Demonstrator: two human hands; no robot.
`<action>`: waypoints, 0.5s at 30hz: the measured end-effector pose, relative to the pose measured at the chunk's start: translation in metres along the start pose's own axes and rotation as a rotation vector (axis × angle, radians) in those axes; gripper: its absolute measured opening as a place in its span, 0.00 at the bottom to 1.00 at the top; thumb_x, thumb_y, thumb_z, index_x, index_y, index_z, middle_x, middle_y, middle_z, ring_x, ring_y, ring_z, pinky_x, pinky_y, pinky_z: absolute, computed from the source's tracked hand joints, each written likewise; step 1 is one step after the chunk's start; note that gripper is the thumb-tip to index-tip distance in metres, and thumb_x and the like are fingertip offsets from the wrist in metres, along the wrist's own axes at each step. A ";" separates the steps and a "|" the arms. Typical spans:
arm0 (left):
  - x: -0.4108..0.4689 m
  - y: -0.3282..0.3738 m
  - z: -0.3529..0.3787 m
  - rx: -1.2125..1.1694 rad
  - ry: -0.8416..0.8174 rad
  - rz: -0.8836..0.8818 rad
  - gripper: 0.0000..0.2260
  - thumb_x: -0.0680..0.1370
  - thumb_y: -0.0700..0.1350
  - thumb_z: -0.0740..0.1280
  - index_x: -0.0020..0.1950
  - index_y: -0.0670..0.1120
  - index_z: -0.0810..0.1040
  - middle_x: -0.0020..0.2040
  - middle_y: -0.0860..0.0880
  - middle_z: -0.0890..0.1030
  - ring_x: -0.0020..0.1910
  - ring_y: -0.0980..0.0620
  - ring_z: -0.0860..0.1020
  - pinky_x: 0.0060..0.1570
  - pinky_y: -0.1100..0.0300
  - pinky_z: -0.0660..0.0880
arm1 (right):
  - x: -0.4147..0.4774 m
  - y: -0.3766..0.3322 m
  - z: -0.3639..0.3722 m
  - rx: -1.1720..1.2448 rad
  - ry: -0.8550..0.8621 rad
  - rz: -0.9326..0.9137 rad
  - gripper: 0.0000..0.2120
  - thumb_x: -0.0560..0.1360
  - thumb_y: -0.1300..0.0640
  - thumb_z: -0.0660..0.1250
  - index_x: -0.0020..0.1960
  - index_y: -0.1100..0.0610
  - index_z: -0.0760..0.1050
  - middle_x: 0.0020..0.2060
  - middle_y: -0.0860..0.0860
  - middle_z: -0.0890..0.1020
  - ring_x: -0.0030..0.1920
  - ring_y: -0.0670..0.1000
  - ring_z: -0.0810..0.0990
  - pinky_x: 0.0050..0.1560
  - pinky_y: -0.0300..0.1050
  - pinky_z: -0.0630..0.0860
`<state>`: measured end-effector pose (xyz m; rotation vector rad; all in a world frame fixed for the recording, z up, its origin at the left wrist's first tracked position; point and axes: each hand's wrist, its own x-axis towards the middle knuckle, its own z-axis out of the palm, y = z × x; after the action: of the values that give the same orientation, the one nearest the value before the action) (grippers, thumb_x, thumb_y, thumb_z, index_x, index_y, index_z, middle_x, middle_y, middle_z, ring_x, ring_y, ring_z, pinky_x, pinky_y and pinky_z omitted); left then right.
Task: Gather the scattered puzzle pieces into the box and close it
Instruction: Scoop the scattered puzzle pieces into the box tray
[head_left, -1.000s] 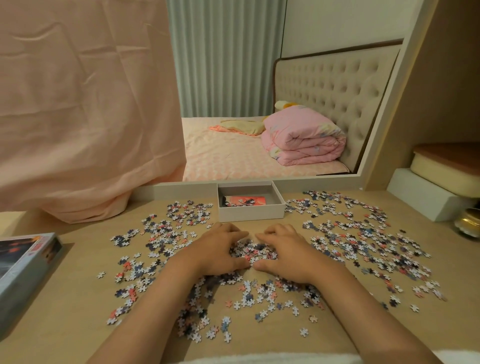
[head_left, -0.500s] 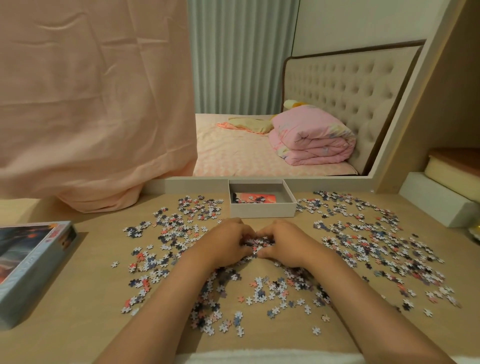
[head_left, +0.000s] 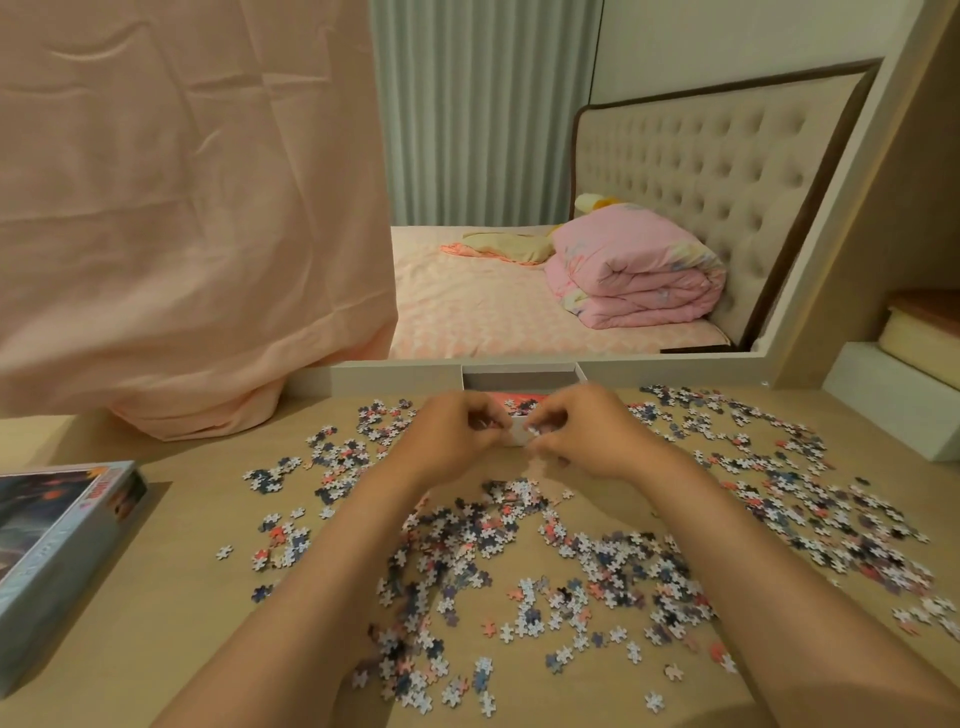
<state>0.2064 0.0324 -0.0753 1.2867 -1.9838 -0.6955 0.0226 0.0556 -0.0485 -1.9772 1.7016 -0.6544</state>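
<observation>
1. Puzzle pieces (head_left: 618, 566) scattered all over surface (head_left: 171, 597).
2. L hand (head_left: 457, 434) & R hand (head_left: 587, 434): both curled round small clumps of pieces, raised at open box (head_left: 519, 375) front edge.
3. Lid (head_left: 57, 545) far left.

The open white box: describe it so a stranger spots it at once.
Find the wooden table strewn with puzzle pieces. At its far edge, behind the left hand and right hand, sits the open white box. Unlike the printed box at the left edge, it is plain white with something red inside.
</observation>
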 end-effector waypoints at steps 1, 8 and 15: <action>0.011 0.003 -0.003 -0.004 0.022 0.005 0.01 0.75 0.45 0.73 0.45 0.51 0.83 0.40 0.54 0.83 0.41 0.55 0.80 0.43 0.61 0.76 | 0.008 -0.002 -0.007 -0.011 0.037 -0.017 0.09 0.71 0.59 0.77 0.52 0.54 0.84 0.35 0.46 0.82 0.31 0.45 0.79 0.33 0.35 0.74; 0.067 0.003 0.005 0.096 -0.011 -0.014 0.13 0.78 0.45 0.69 0.61 0.45 0.80 0.54 0.48 0.83 0.50 0.51 0.80 0.49 0.60 0.74 | 0.064 0.009 -0.016 -0.062 0.066 -0.021 0.13 0.79 0.61 0.67 0.63 0.57 0.81 0.56 0.57 0.84 0.54 0.55 0.81 0.52 0.43 0.74; 0.069 -0.012 0.011 0.238 -0.041 0.010 0.13 0.82 0.45 0.62 0.64 0.48 0.80 0.63 0.50 0.80 0.61 0.51 0.77 0.57 0.60 0.71 | 0.067 0.030 -0.010 -0.079 0.090 -0.043 0.13 0.81 0.60 0.64 0.63 0.55 0.81 0.61 0.52 0.82 0.60 0.52 0.79 0.56 0.39 0.69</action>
<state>0.1844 -0.0352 -0.0746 1.4079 -2.1554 -0.4957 0.0017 -0.0155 -0.0549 -2.0725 1.7672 -0.7112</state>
